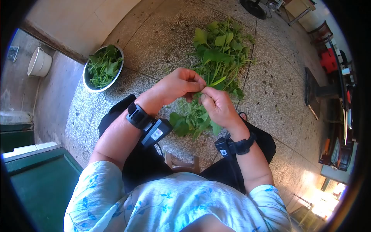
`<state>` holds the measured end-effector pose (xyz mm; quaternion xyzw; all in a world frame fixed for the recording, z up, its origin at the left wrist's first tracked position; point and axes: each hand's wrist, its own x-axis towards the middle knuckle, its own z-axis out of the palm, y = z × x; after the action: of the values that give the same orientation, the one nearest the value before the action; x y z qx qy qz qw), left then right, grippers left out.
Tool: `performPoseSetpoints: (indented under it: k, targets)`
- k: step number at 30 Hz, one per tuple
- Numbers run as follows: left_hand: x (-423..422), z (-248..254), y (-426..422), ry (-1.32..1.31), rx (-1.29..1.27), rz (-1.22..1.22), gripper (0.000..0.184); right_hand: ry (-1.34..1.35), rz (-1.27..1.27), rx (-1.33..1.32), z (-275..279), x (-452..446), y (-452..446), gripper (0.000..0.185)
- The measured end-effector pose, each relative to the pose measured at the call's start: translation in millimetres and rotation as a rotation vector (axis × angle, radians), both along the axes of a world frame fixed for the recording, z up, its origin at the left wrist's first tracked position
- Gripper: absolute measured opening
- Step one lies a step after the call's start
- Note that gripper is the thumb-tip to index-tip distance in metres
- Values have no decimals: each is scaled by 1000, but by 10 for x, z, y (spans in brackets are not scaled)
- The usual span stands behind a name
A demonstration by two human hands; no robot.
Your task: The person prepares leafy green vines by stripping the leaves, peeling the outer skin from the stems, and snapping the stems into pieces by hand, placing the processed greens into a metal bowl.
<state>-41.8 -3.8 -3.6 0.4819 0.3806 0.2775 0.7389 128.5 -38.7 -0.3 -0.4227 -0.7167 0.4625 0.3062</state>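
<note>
My left hand (181, 85) and my right hand (218, 105) meet in front of me, fingers pinched together. A light green stem (217, 81) sticks out at the fingertips, and both hands appear closed on it; my fingers hide its other end. Just beyond them, a large heap of leafy green vines (220, 50) lies on the floor. Below my hands is a smaller pile of leaves and thin peelings (191, 118), between my legs. To the left, a metal basin (86, 83) contains more leafy green stems.
Speckled stone floor (162, 42) surrounds the greens. A white bucket (39, 62) stands at the far left, near a green panel (42, 178). Part of a small wooden stool (181, 164) shows beneath me. A black stand base (253, 8) is at the top; furniture lines the right.
</note>
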Motion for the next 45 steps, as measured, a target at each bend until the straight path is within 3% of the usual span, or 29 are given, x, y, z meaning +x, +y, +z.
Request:
performPoseSetpoints:
  k: [4, 6, 8, 10, 15, 20, 27, 29, 31, 32, 34, 36, 38, 40, 45]
  targets:
    - [-8, 116, -13, 0, 24, -26, 24, 134, -50, -74, -25, 22, 24, 21]
    - [19, 185, -85, -153, 116, 20, 30, 312, -135, -153, 0, 39, 56, 22]
    - [42, 143, -92, -128, 217, -43, 31, 324, -125, -263, 55, 68, 57, 22]
    - [114, 40, -84, -112, 404, 73, 27, 539, -177, -365, 37, 21, 40, 21]
    - [170, 50, -92, -160, 271, 231, 24, 705, -97, -488, 10, 82, 65, 18]
    - [57, -68, 30, -414, -17, 314, 24, 894, -96, -618, -10, 169, 86, 16]
    - [-147, -77, 140, -408, 28, 386, 24, 1051, -328, -460, 83, 523, 220, 13]
    - [-162, -64, 143, -449, 108, 391, 24, 1060, -379, -443, 91, 546, 225, 14]
    - [-108, -12, 108, -420, 159, 420, 23, 576, -552, -277, 132, 484, 192, 22]
    - [-67, 24, 83, -389, 206, 450, 22, 576, -555, -271, 109, 440, 165, 22]
    - [17, 83, 11, -315, 321, 464, 18, 341, -394, -363, 23, 306, 99, 22]
    - [92, 76, -34, -244, 431, 473, 14, 283, -299, -257, 4, 133, 56, 15]
    - [146, 55, -68, 104, 951, 425, 14, 405, -313, -278, -38, 26, 44, 14]
    - [193, 133, -126, 203, 1036, 405, 14, 786, -369, -557, -44, -5, 72, 12]
    - [238, 115, -142, 273, 1212, 377, 17, 933, -370, -710, -72, 54, 105, 8]
